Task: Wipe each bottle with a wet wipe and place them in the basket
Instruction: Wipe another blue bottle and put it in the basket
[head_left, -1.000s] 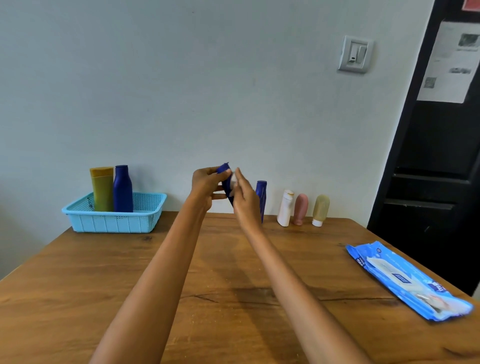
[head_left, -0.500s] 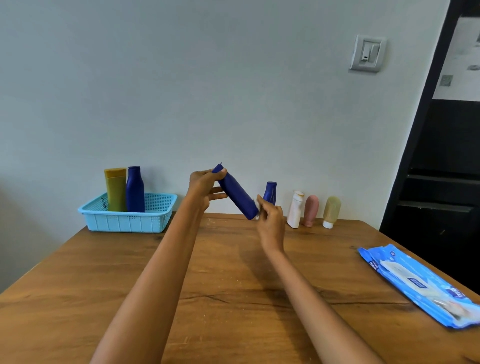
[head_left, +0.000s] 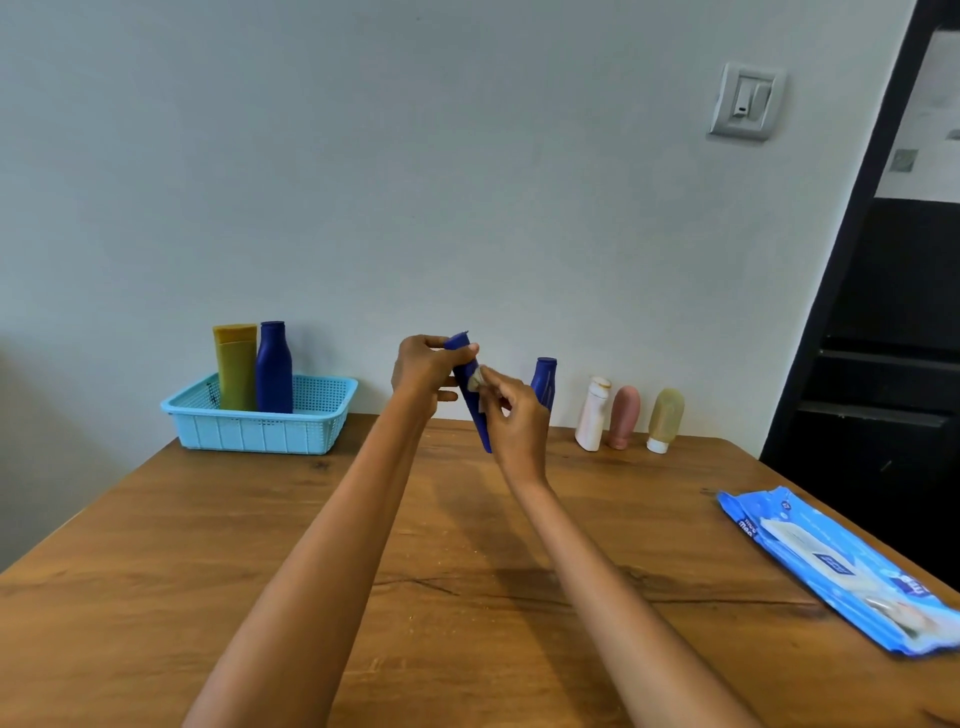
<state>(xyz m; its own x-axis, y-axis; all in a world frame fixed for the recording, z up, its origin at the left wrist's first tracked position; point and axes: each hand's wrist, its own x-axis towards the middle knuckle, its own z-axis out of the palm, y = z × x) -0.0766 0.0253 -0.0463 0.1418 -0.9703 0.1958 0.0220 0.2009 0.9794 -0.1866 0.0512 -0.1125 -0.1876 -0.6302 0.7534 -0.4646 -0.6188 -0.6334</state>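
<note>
My left hand (head_left: 423, 374) grips the top of a dark blue tube (head_left: 471, 400), held tilted above the table. Against the tube's middle, my right hand (head_left: 511, 415) presses a small crumpled wet wipe (head_left: 475, 381). A light blue basket (head_left: 260, 422) at the back left holds a yellow tube (head_left: 235, 366) and a dark blue bottle (head_left: 273, 366), both upright. Along the wall stand another blue bottle (head_left: 544, 382), a white bottle (head_left: 593, 413), a pink bottle (head_left: 624, 415) and a beige bottle (head_left: 665, 420).
A blue wet wipe pack (head_left: 841, 566) lies flat near the right edge of the wooden table (head_left: 156, 597). A dark doorway (head_left: 883, 338) is at the right, and a wall switch (head_left: 745, 101) sits above the bottles.
My right hand moved from the tube's lower end up to its middle with the wipe. The tube swung from a flatter slant to steeper, and the view shifted slightly.
</note>
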